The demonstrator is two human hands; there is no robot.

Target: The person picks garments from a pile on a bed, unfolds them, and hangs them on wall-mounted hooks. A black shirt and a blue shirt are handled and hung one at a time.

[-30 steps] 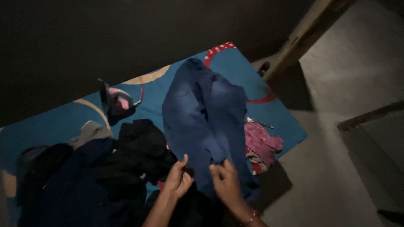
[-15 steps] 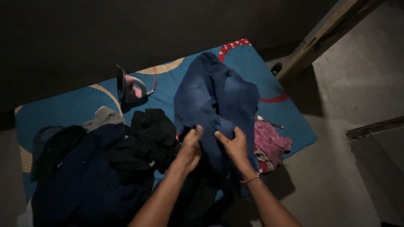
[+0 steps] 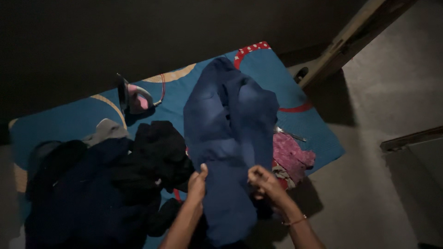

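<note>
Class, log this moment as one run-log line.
left hand: grips blue trousers | right hand: grips them too | beside: dark clothes pile, iron

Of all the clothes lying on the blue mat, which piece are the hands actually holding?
The long blue garment spread down the mat's middle. The left hand and right hand pinch its near end; the black clothes and the pink cloth lie untouched beside it.

Blue trousers (image 3: 226, 133), crumpled, lengthwise on blue mat (image 3: 69, 124).
</note>
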